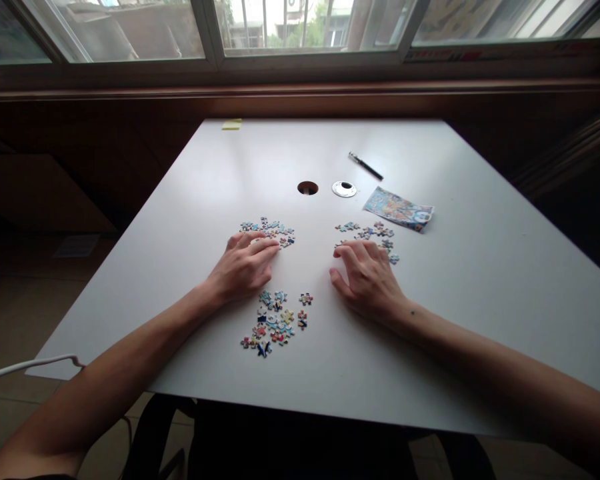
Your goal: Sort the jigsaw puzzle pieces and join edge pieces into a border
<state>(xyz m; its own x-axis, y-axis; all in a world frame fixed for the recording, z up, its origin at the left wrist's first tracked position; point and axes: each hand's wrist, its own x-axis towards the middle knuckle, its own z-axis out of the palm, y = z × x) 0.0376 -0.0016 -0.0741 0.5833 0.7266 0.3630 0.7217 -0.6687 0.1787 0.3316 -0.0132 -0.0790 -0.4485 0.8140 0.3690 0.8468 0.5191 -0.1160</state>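
My left hand rests over the front of a left heap of small jigsaw puzzle pieces, fingers stretched and a little apart. Across from it, my right hand lies at the front of another heap of puzzle pieces, thumb away from its bent fingers. No piece shows in either hand, though the fingers cover parts of both heaps. Closer to me, a third loose group of puzzle pieces lies flat, colourful with blue, yellow and red. Two pieces sit just to its right.
A creased colourful picture sheet lies beyond the right heap. Behind it are a black pen and a round silver cover beside a cable hole in the white table. A yellow sticky note is at the far edge.
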